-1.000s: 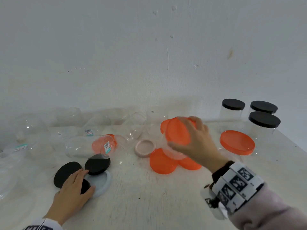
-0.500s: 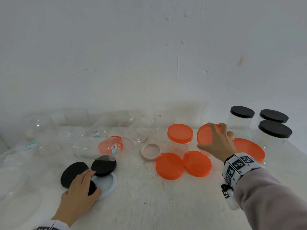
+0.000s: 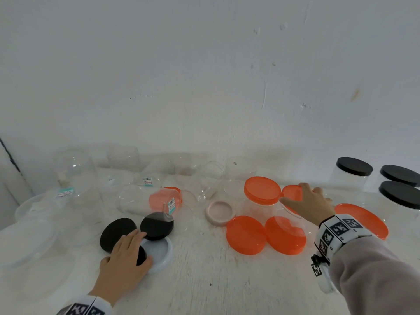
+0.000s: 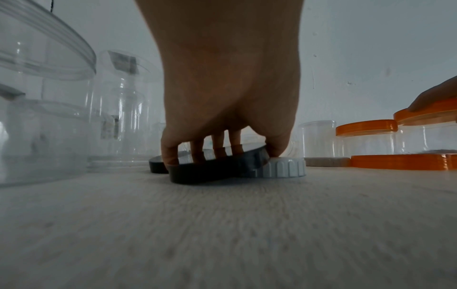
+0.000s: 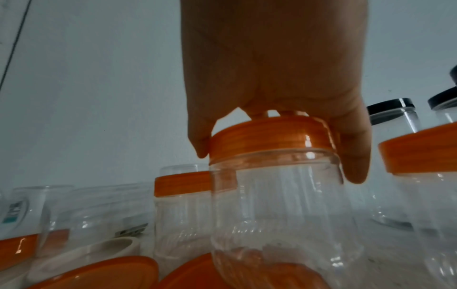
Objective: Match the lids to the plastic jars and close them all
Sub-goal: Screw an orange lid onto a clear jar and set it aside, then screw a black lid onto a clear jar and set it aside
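Observation:
My left hand (image 3: 141, 248) grips a black lid (image 4: 217, 164): fingers over its far edge, thumb on its right side. That lid lies tilted on a white ribbed lid (image 4: 279, 168). Two more black lids (image 3: 116, 233) (image 3: 156, 226) lie just beyond. My right hand (image 3: 295, 196) grips the orange lid (image 5: 269, 135) sitting on an upright clear jar (image 5: 277, 205), thumb left, fingers right. Left of it stands another orange-lidded jar (image 3: 262, 189). Two loose orange lids (image 3: 245, 235) (image 3: 285, 235) lie in front.
Three black-lidded jars (image 3: 354, 169) stand at the far right, with a wide orange-lidded jar (image 3: 363, 219) before them. A pink lid (image 3: 220, 212) lies mid-table. Several open clear jars (image 3: 75, 178) stand or lie along the wall and left side; one lying jar (image 3: 145, 201) is near the black lids.
My right hand let go of the centre orange-lidded jar, which now stands upright, and moved right onto the neighbouring jar's orange lid. My left hand stayed on the black lid.

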The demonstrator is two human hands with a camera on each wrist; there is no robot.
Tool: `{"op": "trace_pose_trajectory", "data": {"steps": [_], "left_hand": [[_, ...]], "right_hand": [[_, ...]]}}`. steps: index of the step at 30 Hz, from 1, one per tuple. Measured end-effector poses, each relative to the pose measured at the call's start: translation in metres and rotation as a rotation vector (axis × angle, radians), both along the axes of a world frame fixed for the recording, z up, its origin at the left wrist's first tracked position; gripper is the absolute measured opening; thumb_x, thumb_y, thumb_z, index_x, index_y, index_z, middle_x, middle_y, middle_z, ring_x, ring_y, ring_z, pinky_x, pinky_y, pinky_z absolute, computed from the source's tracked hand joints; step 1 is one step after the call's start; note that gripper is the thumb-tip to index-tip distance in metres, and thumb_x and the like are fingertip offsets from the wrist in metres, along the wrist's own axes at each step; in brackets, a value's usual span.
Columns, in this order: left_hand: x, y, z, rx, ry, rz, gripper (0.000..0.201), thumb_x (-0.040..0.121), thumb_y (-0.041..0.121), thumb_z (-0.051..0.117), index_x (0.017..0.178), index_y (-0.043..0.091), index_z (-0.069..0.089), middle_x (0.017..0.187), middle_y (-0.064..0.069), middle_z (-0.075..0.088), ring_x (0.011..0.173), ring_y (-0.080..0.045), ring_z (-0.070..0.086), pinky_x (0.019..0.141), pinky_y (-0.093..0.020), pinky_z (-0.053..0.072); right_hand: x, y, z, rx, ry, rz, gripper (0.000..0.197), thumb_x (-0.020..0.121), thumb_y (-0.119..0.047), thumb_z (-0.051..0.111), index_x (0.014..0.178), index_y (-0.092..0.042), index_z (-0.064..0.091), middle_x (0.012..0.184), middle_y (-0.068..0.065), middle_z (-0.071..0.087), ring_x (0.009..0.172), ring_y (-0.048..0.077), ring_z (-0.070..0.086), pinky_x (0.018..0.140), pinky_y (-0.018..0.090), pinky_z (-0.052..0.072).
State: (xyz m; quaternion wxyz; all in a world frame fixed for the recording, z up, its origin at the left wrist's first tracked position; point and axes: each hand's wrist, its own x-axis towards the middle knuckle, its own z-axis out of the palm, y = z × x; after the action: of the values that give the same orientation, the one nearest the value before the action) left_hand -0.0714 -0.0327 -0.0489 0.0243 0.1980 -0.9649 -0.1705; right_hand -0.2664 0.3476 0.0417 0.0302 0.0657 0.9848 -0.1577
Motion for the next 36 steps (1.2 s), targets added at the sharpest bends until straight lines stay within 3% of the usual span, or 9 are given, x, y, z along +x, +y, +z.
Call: {"op": "trace_pose_trajectory", "data": {"steps": [6, 14, 18, 22, 30, 36], "left_hand": [[0.000, 0.000, -0.001, 0.000, -0.007, -0.013, 0.064, 0.093, 0.048, 0.045, 0.148, 0.033, 0.016, 0.158, 0.012, 0.009, 0.147, -0.013, 0.009, 0.110, -0.039, 0.031], [0.000, 0.001, -0.002, -0.010, -0.014, -0.025, 0.063, 0.094, 0.047, 0.043, 0.148, 0.033, 0.013, 0.158, 0.014, 0.005, 0.147, -0.012, 0.007, 0.110, -0.039, 0.030], [-0.001, 0.003, -0.003, -0.015, -0.008, -0.026, 0.062, 0.094, 0.047, 0.042, 0.147, 0.033, 0.014, 0.158, 0.015, 0.005, 0.147, -0.012, 0.007, 0.110, -0.039, 0.029], [0.000, 0.003, -0.003, -0.013, -0.007, -0.029, 0.062, 0.095, 0.047, 0.042, 0.148, 0.032, 0.014, 0.158, 0.015, 0.004, 0.147, -0.011, 0.007, 0.110, -0.040, 0.029], [0.001, 0.005, -0.001, -0.010, -0.010, -0.022, 0.063, 0.094, 0.046, 0.042, 0.149, 0.031, 0.013, 0.159, 0.015, 0.004, 0.147, -0.012, 0.004, 0.112, -0.041, 0.027], [-0.002, 0.004, -0.004, -0.018, -0.019, -0.021, 0.065, 0.094, 0.048, 0.041, 0.149, 0.032, 0.011, 0.159, 0.015, 0.002, 0.147, -0.012, 0.003, 0.112, -0.042, 0.026]], "right_hand": [[0.010, -0.029, 0.013, 0.137, 0.057, 0.040, 0.087, 0.080, -0.073, 0.052, 0.147, -0.027, 0.022, 0.151, 0.013, 0.021, 0.139, 0.043, 0.019, 0.107, 0.061, 0.029], [0.031, -0.128, 0.031, -0.055, 0.305, 0.482, 0.071, 0.091, -0.052, 0.055, 0.148, -0.020, 0.028, 0.153, 0.009, 0.024, 0.143, 0.030, 0.016, 0.116, 0.045, 0.021], [0.045, -0.184, 0.023, -0.085, 0.331, 0.718, 0.070, 0.091, -0.051, 0.054, 0.148, -0.019, 0.028, 0.152, 0.005, 0.026, 0.142, 0.025, 0.014, 0.117, 0.042, 0.018], [0.054, -0.223, 0.013, -0.057, 0.260, 0.815, 0.071, 0.091, -0.056, 0.050, 0.149, -0.023, 0.024, 0.155, 0.006, 0.021, 0.145, 0.028, 0.010, 0.117, 0.044, 0.014], [0.062, -0.251, -0.005, -0.015, 0.085, 0.826, 0.071, 0.089, -0.056, 0.055, 0.147, -0.027, 0.026, 0.147, 0.007, 0.031, 0.133, 0.034, 0.030, 0.107, 0.044, 0.031], [0.064, -0.255, -0.009, -0.088, 0.019, 0.818, 0.071, 0.087, -0.048, 0.062, 0.142, -0.017, 0.028, 0.142, 0.007, 0.037, 0.128, 0.033, 0.037, 0.103, 0.044, 0.038]]}}
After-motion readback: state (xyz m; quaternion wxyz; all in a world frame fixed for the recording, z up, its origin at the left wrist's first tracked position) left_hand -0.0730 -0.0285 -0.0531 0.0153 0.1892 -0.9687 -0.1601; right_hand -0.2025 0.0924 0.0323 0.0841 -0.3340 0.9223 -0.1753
